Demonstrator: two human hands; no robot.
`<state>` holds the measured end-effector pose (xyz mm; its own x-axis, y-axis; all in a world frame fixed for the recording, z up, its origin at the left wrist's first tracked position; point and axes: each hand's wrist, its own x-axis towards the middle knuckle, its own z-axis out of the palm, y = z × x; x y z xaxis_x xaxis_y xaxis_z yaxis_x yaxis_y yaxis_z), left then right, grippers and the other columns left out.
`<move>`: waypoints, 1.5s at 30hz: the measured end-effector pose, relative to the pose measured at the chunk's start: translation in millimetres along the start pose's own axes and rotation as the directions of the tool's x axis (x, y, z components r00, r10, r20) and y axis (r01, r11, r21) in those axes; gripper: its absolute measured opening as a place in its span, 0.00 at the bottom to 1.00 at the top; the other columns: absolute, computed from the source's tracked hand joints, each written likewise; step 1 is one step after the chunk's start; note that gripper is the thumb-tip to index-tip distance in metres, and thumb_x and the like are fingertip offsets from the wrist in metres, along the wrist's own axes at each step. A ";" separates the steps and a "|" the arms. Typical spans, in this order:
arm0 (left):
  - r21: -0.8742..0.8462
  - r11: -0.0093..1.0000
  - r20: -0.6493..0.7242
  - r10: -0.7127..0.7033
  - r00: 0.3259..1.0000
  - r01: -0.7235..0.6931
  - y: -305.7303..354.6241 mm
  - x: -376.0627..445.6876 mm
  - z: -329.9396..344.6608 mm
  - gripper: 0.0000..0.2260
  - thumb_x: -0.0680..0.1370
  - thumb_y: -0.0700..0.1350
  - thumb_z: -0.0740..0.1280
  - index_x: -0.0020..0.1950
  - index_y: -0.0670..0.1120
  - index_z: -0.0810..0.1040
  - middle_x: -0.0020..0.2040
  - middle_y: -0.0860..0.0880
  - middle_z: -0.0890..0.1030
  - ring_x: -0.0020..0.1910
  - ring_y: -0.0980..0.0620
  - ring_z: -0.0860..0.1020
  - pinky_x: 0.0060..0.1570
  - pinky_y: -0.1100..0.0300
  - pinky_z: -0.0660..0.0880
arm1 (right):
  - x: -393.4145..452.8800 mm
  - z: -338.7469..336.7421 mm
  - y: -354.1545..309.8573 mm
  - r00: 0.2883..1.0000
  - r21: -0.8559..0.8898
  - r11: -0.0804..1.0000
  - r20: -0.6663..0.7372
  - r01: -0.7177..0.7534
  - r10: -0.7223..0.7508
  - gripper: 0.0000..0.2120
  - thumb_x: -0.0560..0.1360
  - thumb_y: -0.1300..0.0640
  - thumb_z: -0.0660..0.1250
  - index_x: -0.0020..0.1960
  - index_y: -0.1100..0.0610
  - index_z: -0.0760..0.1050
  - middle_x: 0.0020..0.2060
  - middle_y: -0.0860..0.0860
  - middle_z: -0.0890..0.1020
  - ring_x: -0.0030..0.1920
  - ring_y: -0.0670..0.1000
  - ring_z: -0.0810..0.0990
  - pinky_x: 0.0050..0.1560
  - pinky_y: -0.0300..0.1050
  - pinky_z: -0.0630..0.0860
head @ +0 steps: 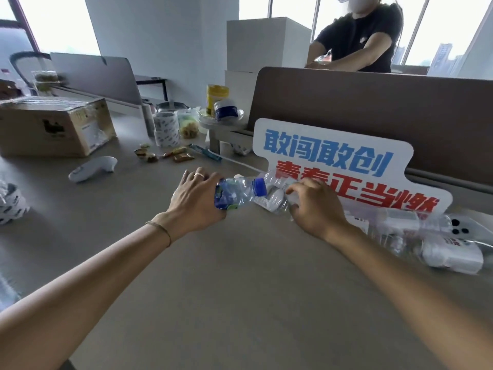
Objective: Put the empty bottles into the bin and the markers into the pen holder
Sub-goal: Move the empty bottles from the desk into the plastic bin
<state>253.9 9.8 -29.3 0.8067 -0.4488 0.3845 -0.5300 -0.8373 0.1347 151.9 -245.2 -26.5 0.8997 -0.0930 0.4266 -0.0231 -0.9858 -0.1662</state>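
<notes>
We note our left hand (196, 194) gripping a crushed clear plastic bottle with blue cap and blue label (237, 193), held just above the grey table (240, 276). Our right hand (314, 206) curls round a second clear plastic bottle with white label (272, 200), touching the first. Right of that hand lie at least two further clear bottles (440, 247), count uncertain.

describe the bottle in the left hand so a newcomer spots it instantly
Start at the big white sign with blue and red characters. Just left of its base, the left hand grips a clear bottle lying sideways. Unlike the white-labelled bottles nearby, it has a blue label and cap.
</notes>
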 end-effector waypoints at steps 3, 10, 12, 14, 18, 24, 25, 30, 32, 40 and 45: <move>-0.132 0.986 -0.047 -0.110 0.993 0.103 -4.1 -10.3 -13.8 0.35 0.65 0.63 0.76 0.69 0.53 0.74 0.55 0.50 0.71 0.50 0.48 0.74 0.45 0.57 0.71 | 26.4 14.7 -18.6 1.000 -0.083 0.996 0.015 0.018 -0.017 0.22 0.74 0.51 0.70 0.67 0.53 0.77 0.60 0.52 0.82 0.60 0.55 0.76 0.64 0.53 0.73; -0.153 0.955 -0.030 -0.260 0.965 0.253 -15.4 -25.3 -25.1 0.31 0.65 0.66 0.75 0.61 0.52 0.74 0.50 0.51 0.69 0.41 0.50 0.73 0.33 0.59 0.65 | 54.7 49.4 -49.0 0.987 -0.311 0.950 0.155 0.022 0.028 0.31 0.71 0.42 0.70 0.70 0.53 0.69 0.62 0.56 0.80 0.65 0.60 0.74 0.65 0.57 0.70; -0.147 0.954 -0.038 -0.268 0.963 0.260 -21.1 -29.4 -25.1 0.31 0.65 0.66 0.75 0.62 0.52 0.73 0.51 0.51 0.70 0.42 0.50 0.74 0.34 0.58 0.66 | 52.1 56.6 -53.0 0.985 -0.311 0.950 0.170 0.023 0.031 0.34 0.71 0.43 0.72 0.73 0.53 0.66 0.65 0.57 0.78 0.66 0.61 0.73 0.65 0.57 0.71; -0.148 0.950 -0.051 -0.286 0.957 0.276 -28.5 -32.2 -25.3 0.32 0.66 0.66 0.75 0.63 0.52 0.72 0.52 0.51 0.72 0.44 0.48 0.75 0.38 0.56 0.69 | 48.1 59.3 -57.4 0.982 -0.299 0.954 0.185 0.020 0.038 0.39 0.72 0.47 0.73 0.77 0.52 0.59 0.67 0.59 0.74 0.66 0.61 0.74 0.64 0.57 0.73; -0.135 0.932 -0.069 -0.347 0.935 0.336 -43.8 -35.9 -32.9 0.31 0.67 0.65 0.74 0.61 0.50 0.69 0.50 0.51 0.76 0.44 0.45 0.76 0.41 0.54 0.70 | 36.6 51.0 -69.4 0.979 -0.229 0.974 0.199 -0.001 0.048 0.48 0.70 0.55 0.75 0.81 0.50 0.50 0.69 0.60 0.67 0.60 0.60 0.77 0.59 0.54 0.78; -0.195 0.889 -0.051 -0.431 0.901 0.414 -46.9 -46.5 -44.3 0.29 0.68 0.64 0.74 0.57 0.50 0.67 0.48 0.50 0.79 0.45 0.43 0.77 0.42 0.53 0.70 | 1.4 14.2 -72.8 0.992 -0.207 0.978 0.129 0.022 0.005 0.36 0.67 0.58 0.73 0.71 0.53 0.64 0.59 0.58 0.70 0.53 0.56 0.77 0.53 0.50 0.79; -0.195 0.891 -0.045 -0.426 0.903 0.410 -43.9 -49.4 -45.3 0.29 0.68 0.64 0.74 0.57 0.50 0.67 0.49 0.50 0.79 0.45 0.43 0.77 0.42 0.53 0.71 | -6.7 6.4 -70.9 0.994 -0.199 0.980 0.113 0.018 0.005 0.35 0.66 0.58 0.73 0.70 0.53 0.64 0.58 0.57 0.71 0.53 0.56 0.77 0.52 0.50 0.79; -0.194 0.917 -0.016 -0.358 0.934 0.348 -12.6 -66.8 -47.1 0.27 0.67 0.65 0.73 0.55 0.52 0.69 0.46 0.51 0.79 0.44 0.45 0.77 0.41 0.54 0.69 | -58.0 -33.9 -53.0 0.997 -0.180 0.983 0.061 -0.040 0.051 0.32 0.66 0.59 0.72 0.66 0.52 0.63 0.49 0.52 0.75 0.47 0.54 0.76 0.49 0.49 0.78; -0.223 0.922 0.008 -0.324 0.946 0.318 7.0 -74.2 -47.0 0.25 0.66 0.66 0.73 0.52 0.52 0.70 0.43 0.53 0.79 0.41 0.47 0.77 0.38 0.55 0.69 | -83.8 -50.9 -41.4 0.995 -0.176 0.981 0.035 -0.085 0.092 0.30 0.66 0.57 0.74 0.63 0.51 0.63 0.47 0.51 0.75 0.44 0.52 0.77 0.43 0.47 0.77; -0.315 0.939 0.111 -0.112 0.988 0.141 114.7 -105.2 -38.2 0.22 0.64 0.65 0.73 0.47 0.53 0.73 0.39 0.55 0.79 0.37 0.52 0.77 0.35 0.57 0.69 | -199.5 -126.0 5.9 0.926 -0.098 0.924 -0.125 -0.369 0.357 0.31 0.63 0.37 0.77 0.54 0.48 0.64 0.47 0.49 0.78 0.43 0.55 0.80 0.40 0.47 0.72; -0.390 0.920 0.117 0.085 0.990 -0.033 196.2 -130.7 -37.4 0.22 0.63 0.65 0.73 0.50 0.54 0.75 0.39 0.57 0.80 0.36 0.59 0.76 0.34 0.60 0.70 | -275.9 -168.1 27.2 0.850 -0.078 0.861 -0.222 -0.503 0.477 0.31 0.63 0.43 0.75 0.60 0.50 0.66 0.48 0.52 0.84 0.46 0.60 0.82 0.40 0.48 0.71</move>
<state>34.7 -84.2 -18.9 0.7840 -0.5514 0.2852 -0.6160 -0.6343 0.4672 -170.2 -269.8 0.7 0.6571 -0.5805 0.4808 -0.5066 -0.8125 -0.2885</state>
